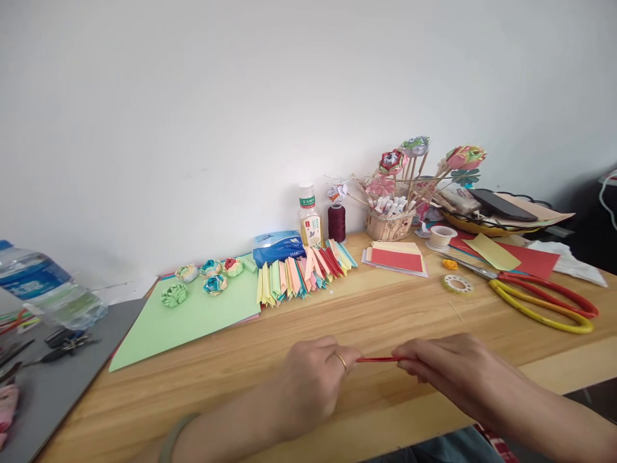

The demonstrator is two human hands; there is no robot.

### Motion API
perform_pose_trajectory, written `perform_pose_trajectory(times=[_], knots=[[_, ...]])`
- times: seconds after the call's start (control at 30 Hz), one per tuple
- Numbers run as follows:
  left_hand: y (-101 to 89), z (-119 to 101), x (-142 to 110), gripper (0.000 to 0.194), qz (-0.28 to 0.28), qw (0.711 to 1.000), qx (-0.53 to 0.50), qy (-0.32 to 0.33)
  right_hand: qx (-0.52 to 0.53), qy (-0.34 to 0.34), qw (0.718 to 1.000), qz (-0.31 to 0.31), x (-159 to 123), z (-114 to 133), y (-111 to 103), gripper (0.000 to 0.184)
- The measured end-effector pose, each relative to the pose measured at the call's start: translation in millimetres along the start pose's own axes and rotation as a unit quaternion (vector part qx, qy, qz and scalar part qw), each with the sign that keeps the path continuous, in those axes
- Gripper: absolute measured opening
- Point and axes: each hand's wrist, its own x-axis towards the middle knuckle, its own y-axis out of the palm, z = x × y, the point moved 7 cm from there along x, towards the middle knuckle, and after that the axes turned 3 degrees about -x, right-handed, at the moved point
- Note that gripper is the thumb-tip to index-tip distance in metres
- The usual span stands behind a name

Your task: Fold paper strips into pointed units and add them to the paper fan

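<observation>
Between my two hands, above the near part of the wooden table [270,341], stretches a thin strip of folded red paper [378,359], seen nearly edge-on. My left hand [315,373] pinches its left end; a ring is on one finger. The right end sits between the thumb and fingers of my right hand [448,363]. Beyond my hands, a row of folded paper pieces [294,278] in several colours leans by a blue tissue pack [278,247]. A stack of paper rectangles with a red one [396,259] on top lies farther right.
Large scissors [540,299] with red and yellow handles lie at right, near a tape roll [457,284]. Paper flowers [174,295] rest on green sheets [193,328] at left. A basket [389,226] of stick flowers, thread spool [336,223] and small bottle [311,215] stand along the wall.
</observation>
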Motion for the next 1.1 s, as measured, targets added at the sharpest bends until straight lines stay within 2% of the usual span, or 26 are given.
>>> perform_pose_trajectory(times=[0.07,0.13,0.23,0.37,0.43,0.53,0.6,0.63,0.8,0.9,1.0,1.1], knots=[[-2.5,10,1,0.029,-0.023,0.997,-0.052,-0.048,-0.012,0.007,0.999,-0.044,5,-2,-3,0.024],[-3.8,21,2,0.024,-0.042,0.988,-0.102,-0.109,0.011,0.012,0.998,-0.061,9,-3,-4,0.027],[-4.6,30,1,0.020,-0.053,0.970,-0.164,-0.172,0.068,0.035,0.996,-0.041,12,-5,0,0.029],[-3.4,29,1,0.027,-0.029,0.950,-0.243,-0.193,0.122,0.067,0.990,-0.007,11,-10,5,0.031],[0.4,31,-1,0.031,-0.008,0.926,-0.299,-0.229,0.146,0.060,0.987,0.002,9,-11,6,0.029],[9.5,35,-5,0.035,0.016,0.863,-0.411,-0.294,0.178,0.043,0.983,0.003,6,-10,4,0.027],[13.4,36,-6,0.034,0.020,0.828,-0.465,-0.312,0.205,0.044,0.978,0.010,4,-10,4,0.028],[14.5,36,-6,0.035,0.021,0.820,-0.478,-0.314,0.220,0.051,0.974,0.019,2,-10,5,0.028],[16.8,37,-7,0.034,0.010,0.821,-0.470,-0.325,0.289,0.157,0.944,0.031,-7,-22,13,0.028],[21.0,42,-9,0.033,-0.004,0.793,-0.494,-0.357,0.333,0.219,0.917,0.022,-10,-32,18,0.034],[23.1,55,-13,0.030,-0.043,0.765,-0.498,-0.405,0.327,0.254,0.910,-0.028,-8,-46,10,0.042],[22.2,66,-17,0.030,-0.095,0.752,-0.488,-0.433,0.228,0.274,0.924,-0.141,-4,-66,-13,0.052]])
